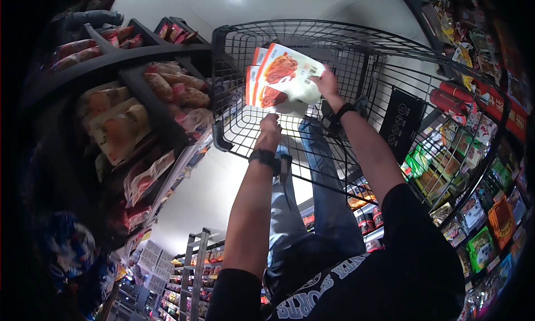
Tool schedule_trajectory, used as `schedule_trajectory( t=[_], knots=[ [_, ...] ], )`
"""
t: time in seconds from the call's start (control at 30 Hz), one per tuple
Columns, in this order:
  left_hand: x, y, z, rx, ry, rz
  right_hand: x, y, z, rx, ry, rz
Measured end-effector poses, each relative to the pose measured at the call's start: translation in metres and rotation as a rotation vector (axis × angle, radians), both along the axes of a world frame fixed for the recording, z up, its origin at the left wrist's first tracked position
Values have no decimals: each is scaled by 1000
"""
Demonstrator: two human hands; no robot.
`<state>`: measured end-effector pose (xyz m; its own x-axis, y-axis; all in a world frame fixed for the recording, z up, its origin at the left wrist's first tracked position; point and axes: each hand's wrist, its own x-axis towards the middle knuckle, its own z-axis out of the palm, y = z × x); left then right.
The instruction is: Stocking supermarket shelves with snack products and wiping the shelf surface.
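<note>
My right hand (327, 86) grips several flat white and orange food packages (288, 76) by their right side, thumb on top. The packages are fanned out and bear pictures of cooked meat and some writing. They are held over a black wire shopping cart (259, 133). Just below their lower edge is my left hand (270, 128), its fingers curled. Whether those fingers hold a package edge is not clear. Dark straps circle both my wrists.
Dark bins on the left hold bagged food (179, 87). Shelves of packaged snacks (480, 250) line the right, behind the cart's wire side. A black printed panel (402, 122) hangs on the cart. A metal ladder (196, 266) stands lower left, near more stocked shelves.
</note>
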<state>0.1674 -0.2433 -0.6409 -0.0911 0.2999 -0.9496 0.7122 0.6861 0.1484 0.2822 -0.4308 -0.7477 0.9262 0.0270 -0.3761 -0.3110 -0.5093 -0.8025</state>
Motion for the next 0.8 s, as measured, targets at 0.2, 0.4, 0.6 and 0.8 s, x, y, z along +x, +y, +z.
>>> schedule_trajectory(
  t=[0.2,0.4,0.6,0.8],
  knots=[
    [-16,1,-55,143,-173,-638,-5,37,47,-327,121,608],
    [16,-34,-77,80,-67,-225,54,22,43,-332,-80,510],
    [11,-17,-93,98,41,206,68,37,38,98,491,734],
    [17,-35,-102,192,16,-233,45,30,34,50,583,885]
  ],
)
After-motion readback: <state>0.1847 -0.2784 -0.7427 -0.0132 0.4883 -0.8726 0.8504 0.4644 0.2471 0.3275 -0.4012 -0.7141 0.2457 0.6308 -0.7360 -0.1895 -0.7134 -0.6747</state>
